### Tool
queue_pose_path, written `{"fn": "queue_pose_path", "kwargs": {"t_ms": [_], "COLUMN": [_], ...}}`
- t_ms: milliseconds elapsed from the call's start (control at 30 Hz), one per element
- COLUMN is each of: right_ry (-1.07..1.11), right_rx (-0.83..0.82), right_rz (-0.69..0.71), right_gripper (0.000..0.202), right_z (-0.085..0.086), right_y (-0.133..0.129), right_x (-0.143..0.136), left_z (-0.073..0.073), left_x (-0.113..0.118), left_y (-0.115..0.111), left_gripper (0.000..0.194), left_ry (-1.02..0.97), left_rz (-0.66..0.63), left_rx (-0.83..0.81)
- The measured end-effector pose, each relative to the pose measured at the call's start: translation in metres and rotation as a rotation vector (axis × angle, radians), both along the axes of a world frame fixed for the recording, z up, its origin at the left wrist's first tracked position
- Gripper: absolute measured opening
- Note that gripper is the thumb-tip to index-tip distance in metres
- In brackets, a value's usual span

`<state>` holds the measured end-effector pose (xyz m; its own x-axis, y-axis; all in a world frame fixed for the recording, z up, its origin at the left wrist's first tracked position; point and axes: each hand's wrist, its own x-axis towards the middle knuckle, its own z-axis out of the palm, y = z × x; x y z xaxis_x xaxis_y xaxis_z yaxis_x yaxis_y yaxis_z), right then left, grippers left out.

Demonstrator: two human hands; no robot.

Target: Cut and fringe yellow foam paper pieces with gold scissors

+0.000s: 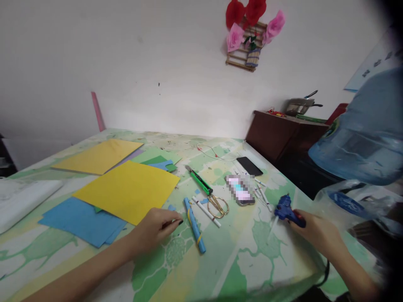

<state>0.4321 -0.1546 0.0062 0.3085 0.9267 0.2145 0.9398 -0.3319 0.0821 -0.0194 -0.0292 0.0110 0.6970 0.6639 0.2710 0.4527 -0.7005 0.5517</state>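
My right hand (317,233) is wrapped round the handle of a blue hot glue gun (285,209) at the table's right edge; a pale glue stick shows at its back. My left hand (155,226) rests closed on the table, thumb and forefinger together, with nothing visible in them. Just right of it lies a rolled blue paper tube (195,228) with a yellow strip wound round it. Beside the tube are a thin white stick (206,212), gold-handled scissors (218,206) and a green utility knife (200,180). A yellow sheet (129,191) lies beyond my left hand.
Blue sheets (83,222), green sheets (157,157) and an orange-yellow sheet (100,156) lie leftward. A lit phone (239,189), a dark phone (249,166) and several white sticks (264,197) lie near the glue gun. A water bottle (359,130) stands at right.
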Motion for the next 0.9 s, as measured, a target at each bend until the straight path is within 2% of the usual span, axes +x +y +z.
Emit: {"fn": "queue_pose_path", "kwargs": {"t_ms": [100, 200, 367, 433, 533, 567, 633, 767, 900], "right_ry": [-0.007, -0.022, -0.078, -0.072, 0.046, 0.127, 0.222, 0.235, 0.233], "right_rx": [-0.003, 0.01, 0.072, 0.092, 0.119, 0.102, -0.046, -0.178, -0.204], "right_rz": [0.028, 0.047, 0.086, 0.148, 0.3, 0.355, 0.426, 0.554, 0.559], "right_gripper": [0.025, 0.023, 0.026, 0.034, 0.036, 0.033, 0.025, 0.025, 0.033], "right_z": [-0.007, -0.011, 0.003, 0.014, 0.031, 0.036, 0.04, 0.032, 0.021], "right_y": [0.004, 0.001, -0.004, 0.001, 0.015, 0.021, 0.034, 0.057, 0.075], "right_x": [0.007, 0.009, -0.009, -0.032, -0.085, -0.106, -0.149, -0.216, -0.244], "left_z": [-0.002, -0.002, -0.001, 0.0, 0.003, 0.004, 0.005, 0.006, 0.007], "left_x": [-0.004, -0.009, -0.01, -0.008, -0.004, -0.003, -0.001, 0.003, 0.007], "left_y": [0.004, 0.005, 0.006, 0.006, 0.006, 0.007, 0.009, 0.019, 0.029], "left_gripper": [0.027, 0.024, 0.022, 0.021, 0.017, 0.016, 0.016, 0.017, 0.022], "left_ry": [-0.038, -0.059, -0.028, -0.043, -0.102, -0.119, -0.131, -0.108, -0.114], "left_rz": [0.089, 0.114, 0.127, 0.142, 0.143, 0.149, 0.175, 0.22, 0.237], "left_rx": [-0.018, -0.043, -0.086, -0.14, -0.266, -0.295, -0.289, -0.111, -0.064]}}
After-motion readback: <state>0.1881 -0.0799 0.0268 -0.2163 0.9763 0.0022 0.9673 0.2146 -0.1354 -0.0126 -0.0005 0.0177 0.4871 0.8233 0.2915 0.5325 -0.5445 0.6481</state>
